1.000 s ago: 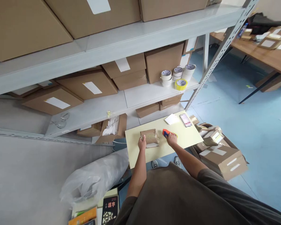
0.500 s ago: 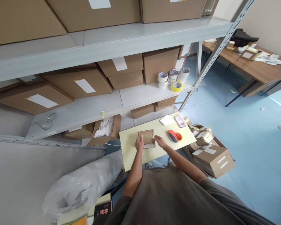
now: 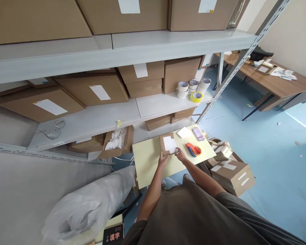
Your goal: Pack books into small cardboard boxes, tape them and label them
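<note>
A small flat cardboard box (image 3: 164, 151) with white labels (image 3: 170, 144) on its upper face is held over the pale yellow tabletop (image 3: 145, 170). At its lower edge, my left hand (image 3: 163, 160) is closed on it, thumb showing on the near side. My right hand (image 3: 180, 155) pinches the lower right corner, where the white label reaches the edge; its fingertips are partly hidden. Just right of that hand lies a red and blue tape dispenser (image 3: 193, 149). Beyond it are a stack of white labels (image 3: 184, 132) and a blurred-out purplish item (image 3: 198, 134).
A metal shelf (image 3: 168, 106) with cardboard boxes and several tape rolls (image 3: 183, 89) rises behind the table. Boxes fill a carton (image 3: 231, 175) on the floor at right. A large plastic-wrapped roll (image 3: 91, 200) lies at left. A wooden desk (image 3: 277, 80) stands far right.
The small box has been turned, so its labelled face now shows instead of the plain taped side. Both hands have moved to its lower edge. The camera view has shifted slightly.
</note>
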Motion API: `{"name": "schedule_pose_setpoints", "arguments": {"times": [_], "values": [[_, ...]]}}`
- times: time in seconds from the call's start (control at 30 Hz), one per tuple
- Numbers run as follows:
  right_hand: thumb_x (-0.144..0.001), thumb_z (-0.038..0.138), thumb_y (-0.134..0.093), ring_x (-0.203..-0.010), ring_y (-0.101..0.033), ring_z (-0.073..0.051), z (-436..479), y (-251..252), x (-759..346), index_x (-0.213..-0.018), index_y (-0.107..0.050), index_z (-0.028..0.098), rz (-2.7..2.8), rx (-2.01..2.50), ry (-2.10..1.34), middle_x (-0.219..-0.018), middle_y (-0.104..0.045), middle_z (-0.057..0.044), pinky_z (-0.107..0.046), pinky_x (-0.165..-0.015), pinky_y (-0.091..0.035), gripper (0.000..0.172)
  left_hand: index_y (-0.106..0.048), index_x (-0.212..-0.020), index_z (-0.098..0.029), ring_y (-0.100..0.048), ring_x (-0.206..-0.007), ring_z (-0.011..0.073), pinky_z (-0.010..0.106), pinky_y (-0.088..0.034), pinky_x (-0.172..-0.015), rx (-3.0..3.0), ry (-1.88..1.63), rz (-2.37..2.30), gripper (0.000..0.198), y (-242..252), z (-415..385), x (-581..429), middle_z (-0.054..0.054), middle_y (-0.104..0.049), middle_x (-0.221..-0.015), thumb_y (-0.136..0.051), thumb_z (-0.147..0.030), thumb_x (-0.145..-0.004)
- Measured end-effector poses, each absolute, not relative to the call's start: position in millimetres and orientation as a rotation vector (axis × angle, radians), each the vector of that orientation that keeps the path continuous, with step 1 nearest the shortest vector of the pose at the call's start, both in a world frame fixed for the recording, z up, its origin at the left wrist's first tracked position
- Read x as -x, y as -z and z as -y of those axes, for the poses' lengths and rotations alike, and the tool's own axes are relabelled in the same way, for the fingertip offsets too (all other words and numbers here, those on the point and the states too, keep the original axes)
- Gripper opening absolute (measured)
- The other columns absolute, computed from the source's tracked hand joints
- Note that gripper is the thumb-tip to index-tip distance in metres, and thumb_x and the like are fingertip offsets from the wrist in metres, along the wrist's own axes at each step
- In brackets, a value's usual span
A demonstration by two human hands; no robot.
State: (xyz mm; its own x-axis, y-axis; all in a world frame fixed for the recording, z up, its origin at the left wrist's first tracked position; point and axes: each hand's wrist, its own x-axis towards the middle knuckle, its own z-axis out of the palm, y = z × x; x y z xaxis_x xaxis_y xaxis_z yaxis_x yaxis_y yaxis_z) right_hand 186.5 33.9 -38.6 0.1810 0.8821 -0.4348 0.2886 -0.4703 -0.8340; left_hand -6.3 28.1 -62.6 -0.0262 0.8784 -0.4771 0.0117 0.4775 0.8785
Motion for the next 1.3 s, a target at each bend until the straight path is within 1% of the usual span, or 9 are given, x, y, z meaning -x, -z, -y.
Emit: {"name": "schedule_pose_setpoints", "arguments": {"times": [0.1, 0.23, 0.43, 0.57, 0.67, 0.93, 1.1, 1.17, 1.3], "values": [[-0.072, 0.022, -0.063, -0.125, -0.068, -0.029, -23.7, 55.2, -184.6, -0.154, -0.052, 0.027, 1.138, 1.994, -1.278, -0.138, -0.069, -0.008, -0.041, -0.099, -0.057, 0.083, -0.044, -0.162, -0.017, -0.044, -0.155, 0.0337, 0.042, -0.036, -0.125, -0.902, -0.724, -1.498, 0.095, 70.0, -20.2, 5.3, 0.02, -0.049, -0.164, -0.085, -0.04, -0.079], [-0.077, 0.023, -0.065, -0.128, -0.067, -0.031, -25.5, 50.7, -194.8, -0.159, -0.049, 0.024, 1.195, 2.053, -1.188, -0.15, -0.064, -0.012, -0.043, -0.104, -0.056, 0.084, -0.043, -0.162, -0.018, -0.042, -0.156, 0.0309, 0.04, -0.035, -0.125, -1.044, -0.692, -1.6, 0.083, 61.2, -23.4, 10.5, 0.018, -0.045, -0.168, -0.074, -0.04, -0.089], [-0.085, 0.028, -0.061, -0.132, -0.064, -0.032, -48.1, 23.9, -240.5, -0.163, -0.046, 0.025, 1.219, 2.018, -0.983, -0.149, -0.064, -0.012, -0.047, -0.113, -0.051, 0.08, -0.054, -0.153, -0.022, -0.055, -0.143, 0.029, 0.041, -0.044, -0.118, -1.283, -0.959, -1.742, 0.058, 24.7, -66.4, -6.9, 0.016, -0.062, -0.151, -0.061, -0.038, -0.098], [-0.085, 0.026, -0.06, -0.141, -0.058, -0.031, -72.4, 9.7, -280.8, -0.162, -0.046, 0.023, 1.23, 1.982, -0.904, -0.152, -0.063, -0.01, -0.047, -0.121, -0.044, 0.079, -0.056, -0.152, -0.022, -0.064, -0.129, 0.0267, 0.035, -0.054, -0.102, -1.289, -1.028, -1.643, 0.055, 0.1, -112.4, -47.0, 0.016, -0.064, -0.147, -0.061, -0.037, -0.099], [-0.085, 0.024, -0.06, -0.151, -0.048, -0.03, -96.7, 7.3, -308.0, -0.16, -0.049, 0.022, 1.279, 1.987, -0.879, -0.162, -0.053, -0.01, -0.047, -0.126, -0.038, 0.076, -0.058, -0.15, -0.02, -0.068, -0.121, 0.0258, 0.035, -0.053, -0.102, -1.294, -0.943, -1.6, 0.055, -5.8, -147.6, -82.3, 0.017, -0.067, -0.142, -0.064, -0.033, -0.098], [-0.088, 0.019, -0.059, -0.153, -0.047, -0.029, -170.1, 41.4, -364.7, -0.164, -0.043, 0.015, 1.564, 2.088, -1.025, -0.172, -0.039, -0.013, -0.041, -0.125, -0.04, 0.078, -0.063, -0.145, -0.019, -0.071, -0.12, 0.026, 0.034, -0.05, -0.105, -1.349, -0.449, -1.687, 0.05, 35.5, -217.2, -167.9, 0.014, -0.072, -0.139, -0.064, -0.028, -0.096], [-0.091, 0.014, -0.054, -0.165, -0.022, -0.03, -209.2, 77.3, -364.5, -0.167, -0.036, 0.008, 1.801, 2.196, -1.139, -0.176, -0.027, -0.015, -0.042, -0.128, -0.034, 0.078, -0.063, -0.146, -0.015, -0.064, -0.135, 0.028, 0.033, -0.045, -0.111, -1.374, -0.292, -1.829, 0.052, 74.1, -245.3, -194.1, 0.018, -0.068, -0.145, -0.064, -0.024, -0.095], [-0.091, 0.012, -0.053, -0.166, -0.015, -0.03, -212.8, 90.4, -357.0, -0.168, -0.035, 0.011, 1.913, 2.188, -1.17, -0.177, -0.027, -0.013, -0.046, -0.128, -0.034, 0.079, -0.064, -0.145, -0.016, -0.062, -0.137, 0.0289, 0.034, -0.045, -0.111, -1.345, -0.259, -1.876, 0.052, 87.5, -252.8, -197.2, 0.018, -0.068, -0.144, -0.065, -0.025, -0.094], [-0.087, 0.009, -0.055, -0.167, -0.014, -0.029, -202.8, 107.7, -345.4, -0.168, -0.037, 0.024, 2.034, 2.062, -1.217, -0.176, -0.031, -0.007, -0.048, -0.126, -0.036, 0.084, -0.068, -0.138, -0.017, -0.072, -0.117, 0.0285, 0.035, -0.05, -0.102, -1.233, -0.247, -1.895, 0.048, 105.2, -258.5, -198.2, 0.016, -0.078, -0.123, -0.068, -0.029, -0.092]]}}
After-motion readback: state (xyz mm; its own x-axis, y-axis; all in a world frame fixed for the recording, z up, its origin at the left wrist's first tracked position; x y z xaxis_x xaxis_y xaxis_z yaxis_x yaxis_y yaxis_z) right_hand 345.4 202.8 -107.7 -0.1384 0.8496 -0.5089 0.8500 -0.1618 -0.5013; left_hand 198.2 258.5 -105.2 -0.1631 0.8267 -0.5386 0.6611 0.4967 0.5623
